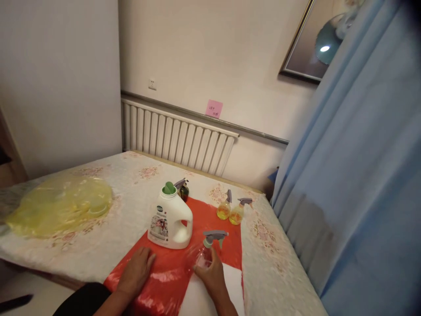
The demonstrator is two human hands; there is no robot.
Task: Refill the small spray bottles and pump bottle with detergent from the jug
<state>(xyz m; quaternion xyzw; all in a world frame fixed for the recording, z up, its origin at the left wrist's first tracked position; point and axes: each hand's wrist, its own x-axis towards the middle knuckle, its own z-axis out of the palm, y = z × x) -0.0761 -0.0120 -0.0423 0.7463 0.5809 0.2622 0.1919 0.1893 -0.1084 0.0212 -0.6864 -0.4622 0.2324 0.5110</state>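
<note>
Bed (108, 245) with floral cover fills lower left of frame, red plastic sheet (171, 276) at bottom centre. Left hand (136, 272) flat, open, on sheet near white detergent jug (169, 219). Right hand (212, 274) grips clear spray bottle (207, 252), upright, lower centre. Two yellow spray bottles (230, 211) behind, right of jug.

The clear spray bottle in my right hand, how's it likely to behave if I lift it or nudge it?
The clear spray bottle looks empty, so it is probably light. Its grey trigger head sits high on a narrow body, so a nudge might tip it, more so on the glossy red sheet, which looks slippery. The right hand wraps its base; thin plastic may flex under the fingers.
</note>
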